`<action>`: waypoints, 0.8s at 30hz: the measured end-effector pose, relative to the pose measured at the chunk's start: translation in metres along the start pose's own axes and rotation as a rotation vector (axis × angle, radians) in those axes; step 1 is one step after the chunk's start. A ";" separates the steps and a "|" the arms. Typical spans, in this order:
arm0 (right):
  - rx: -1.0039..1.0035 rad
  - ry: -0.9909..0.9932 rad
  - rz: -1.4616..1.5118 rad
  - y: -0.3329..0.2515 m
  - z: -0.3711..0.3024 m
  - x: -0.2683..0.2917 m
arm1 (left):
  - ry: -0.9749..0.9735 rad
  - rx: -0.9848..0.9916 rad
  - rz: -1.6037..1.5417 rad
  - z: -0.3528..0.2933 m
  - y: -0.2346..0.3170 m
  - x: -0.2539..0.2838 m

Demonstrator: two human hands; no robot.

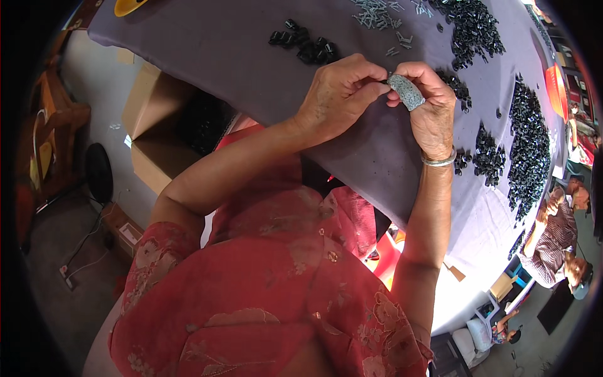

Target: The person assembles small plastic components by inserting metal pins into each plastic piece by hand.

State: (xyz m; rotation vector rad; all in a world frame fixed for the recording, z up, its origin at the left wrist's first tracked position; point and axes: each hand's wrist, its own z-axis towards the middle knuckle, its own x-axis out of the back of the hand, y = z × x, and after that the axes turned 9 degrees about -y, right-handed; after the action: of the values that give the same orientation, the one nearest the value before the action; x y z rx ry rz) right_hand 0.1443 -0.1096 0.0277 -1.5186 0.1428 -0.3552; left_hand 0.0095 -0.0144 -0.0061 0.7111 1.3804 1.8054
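Observation:
My left hand (pixel 342 97) reaches in over the grey cloth, its thumb and forefinger pinched together. Close against those fingertips, my right hand (pixel 434 110) is curled, with a bracelet around its wrist. A grey speckled cover (pixel 407 93) lies along what looks like my right thumb. The tiny dark piece (pixel 388 79) where the fingertips meet is too small to name. Beyond my left hand is a cluster of black ring-like parts (pixel 304 44). Thin grey metal pins (pixel 377 14) lie scattered past both hands.
Small black parts are heaped at the far right (pixel 471 34), with another long heap (pixel 527 151) along the right side. An open cardboard box (pixel 149 103) holding black parts stands left below the cloth-covered table (pixel 207 44). A person (pixel 556 242) sits at right.

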 end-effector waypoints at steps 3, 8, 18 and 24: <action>0.012 -0.013 -0.033 -0.001 -0.001 0.000 | -0.011 -0.022 0.095 0.000 0.001 0.001; -0.039 -0.027 -0.083 -0.004 -0.002 -0.002 | -0.035 -0.036 0.159 -0.001 0.002 0.003; -0.105 -0.087 0.066 -0.001 0.001 0.011 | -0.097 -0.041 0.263 0.001 0.011 0.002; -0.075 -0.066 -0.090 -0.003 0.001 0.004 | -0.128 -0.059 0.308 0.001 0.008 0.003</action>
State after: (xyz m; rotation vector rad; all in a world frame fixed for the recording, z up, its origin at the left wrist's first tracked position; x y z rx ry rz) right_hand 0.1485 -0.1101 0.0313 -1.6124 0.0366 -0.3743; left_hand 0.0062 -0.0124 0.0021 1.0352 1.1776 1.9877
